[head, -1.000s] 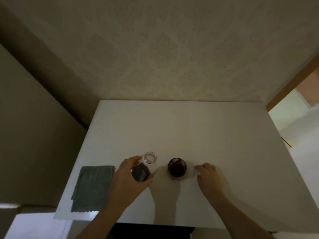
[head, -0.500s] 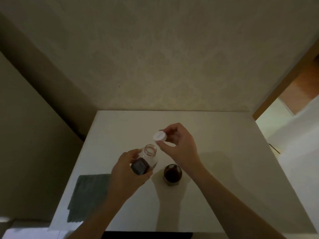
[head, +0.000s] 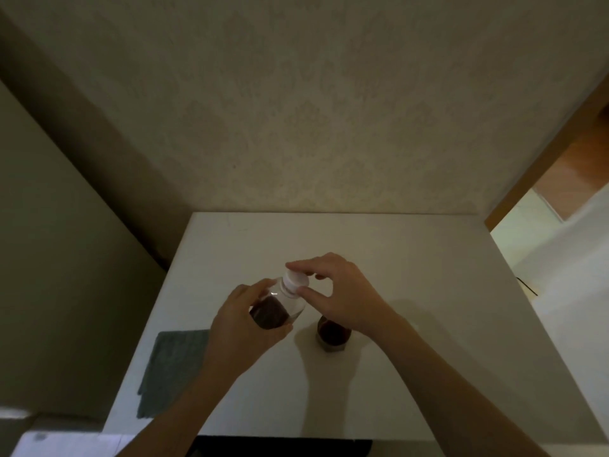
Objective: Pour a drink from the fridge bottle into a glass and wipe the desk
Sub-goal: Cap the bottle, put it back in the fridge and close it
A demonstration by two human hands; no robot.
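Observation:
A clear bottle (head: pixel 275 310) with dark red drink in its lower part stands on the white desk (head: pixel 412 265). My left hand (head: pixel 240 328) is wrapped around its body. A white cap (head: pixel 296 281) sits on the bottle's neck, and my right hand (head: pixel 342 295) pinches it with thumb and fingertips. Just right of the bottle stands a short glass (head: pixel 331 336) filled with dark drink, partly hidden under my right wrist. A grey-green cloth (head: pixel 171 364) lies flat at the desk's front left edge.
A patterned wall rises directly behind the desk. A dark panel runs along the desk's left side. To the right a wooden door frame (head: pixel 543 166) opens onto a brighter room.
My right hand picked the white cap up from the desk beside the glass, carried it above the bottle, and now has it down on the neck. The left hand kept hold of the bottle.

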